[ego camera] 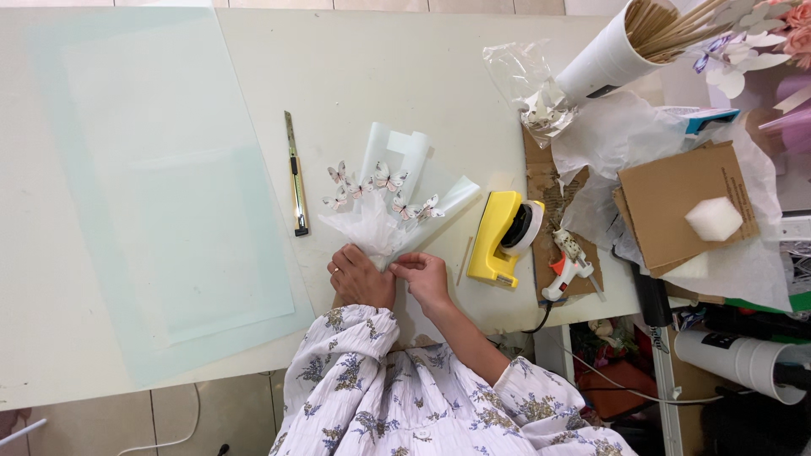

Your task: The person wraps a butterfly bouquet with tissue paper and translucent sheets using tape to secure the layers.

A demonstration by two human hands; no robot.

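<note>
Now my left hand (361,277) lies curled over the gathered base of the little bouquet (384,207), fingers closed round the bunched white paper so the wrap cannot spring open; my right hand (425,277) sits just beside it, thumb and forefinger pinched together on the paper at the same neck, though whether there is a bit of tape between them I cannot tell; the bouquet fans away from my knuckles, its paper butterflies (372,187) spread upward and its clear sleeve pointing off past my fingertips, which keeps the delicate part well away from my grip; off beyond my left hand lies the craft knife (296,173), lengthwise and apart from the wrap, so its blade end is no trouble; further that way the big pale sheets (160,194) cover the table (380,59), flat and overlapping, giving plenty of open room on that side; just past my right hand stands the yellow tape dispenser (500,238), near enough to reach without letting go, and a thin wooden stick (465,259) lies between it and my wrist; beyond it the glue gun (566,263) rests on cardboard at the crowded end, where crumpled paper, a foam block (714,218) and a tube of sticks (621,46) leave little space; the table's near edge runs right under my wrists, so I have hardly any room to draw back.
</note>
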